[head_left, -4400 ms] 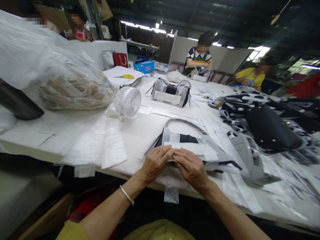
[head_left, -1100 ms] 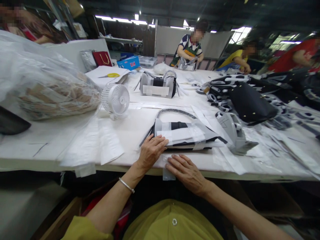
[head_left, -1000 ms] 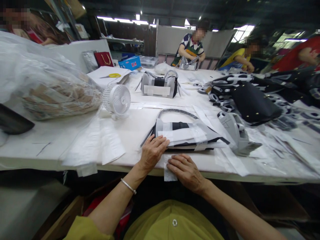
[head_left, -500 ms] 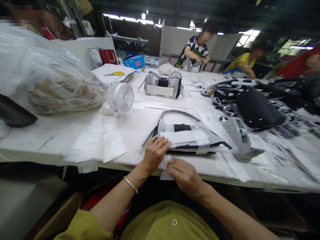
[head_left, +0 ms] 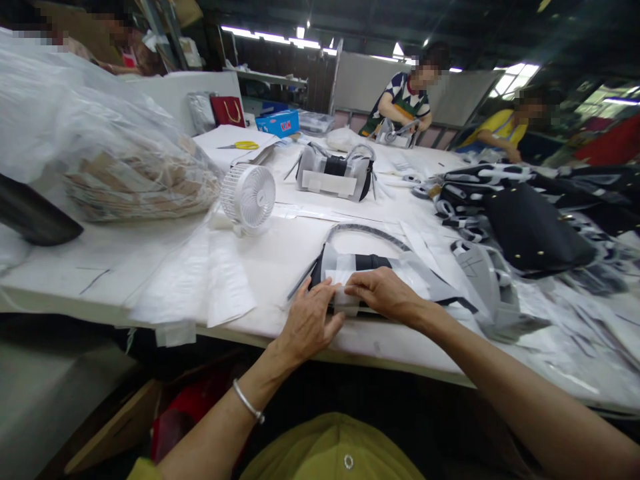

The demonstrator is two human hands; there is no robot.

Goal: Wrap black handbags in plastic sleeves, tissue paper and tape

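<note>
A grey-and-black handbag (head_left: 417,279), wrapped in translucent film and white strips, lies on the table in front of me. Its looped handle (head_left: 367,227) points away from me. My left hand (head_left: 309,320) rests on the bag's near left end, fingers extended and apart. Beside it, my right hand (head_left: 387,291) pinches the upper end of a translucent strip (head_left: 346,301), which looks like tape, against the bag's near side. The fingertips of both hands are close together.
A small white fan (head_left: 249,199) stands left, by a plastic bag (head_left: 145,177) of brown pieces. Another wrapped handbag (head_left: 333,173) stands farther back, near yellow-handled scissors (head_left: 246,145). Black bags (head_left: 537,227) pile up right. A co-worker (head_left: 400,100) handles a bag across the table.
My right hand has risen from the table edge onto the bag, bringing the translucent strip's end up. My left hand has stayed at the bag's left end. The view has shifted slightly.
</note>
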